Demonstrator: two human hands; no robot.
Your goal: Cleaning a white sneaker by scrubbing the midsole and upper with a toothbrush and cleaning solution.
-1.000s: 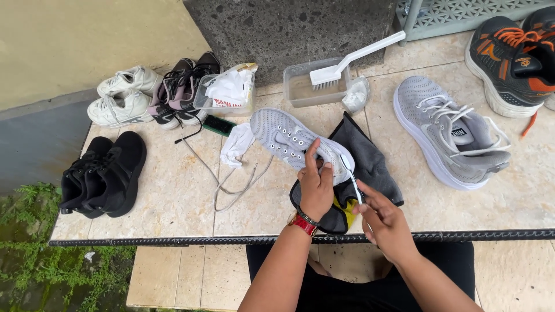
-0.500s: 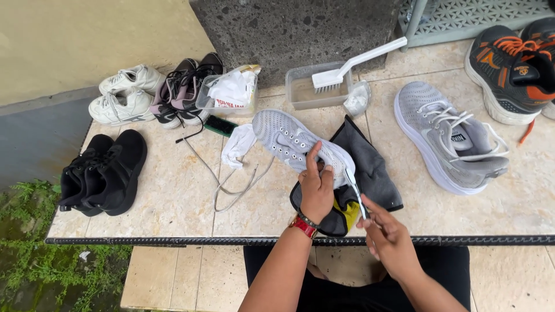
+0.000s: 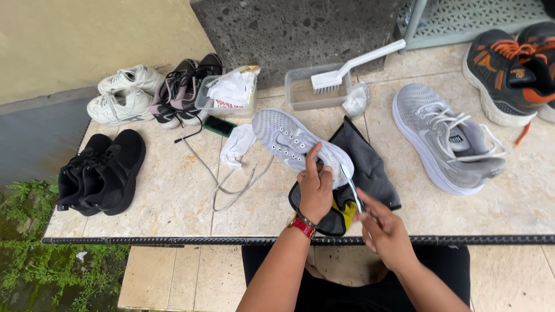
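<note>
- The left hand (image 3: 315, 188) is clenched around the heel end of a light grey knit running shoe (image 3: 292, 141), thumb pointing up along its side; a red wristband sits at the wrist
- That shoe is tilted on its side, toe pointing up and left, resting over a dark grey cloth (image 3: 367, 164) spread on the beige tiled ledge (image 3: 173, 190)
- The right hand (image 3: 383, 228) pinches a thin white handle, a small brush (image 3: 350, 182) by the look of it, whose far end touches the shoe's heel
- A loose grey shoelace (image 3: 231, 185) and a crumpled white rag (image 3: 238, 144) lie just left of the shoe
- The matching grey shoe (image 3: 445, 138) lies laced, well to the right
- Behind: a clear plastic tub (image 3: 306, 92) with a white long-handled scrubbing brush (image 3: 352, 66) across it
- At the left edge a pair of black trainers (image 3: 101, 170), above them a white pair (image 3: 121, 95)
- Orange and black trainers (image 3: 511, 69) sit at the far right
</note>
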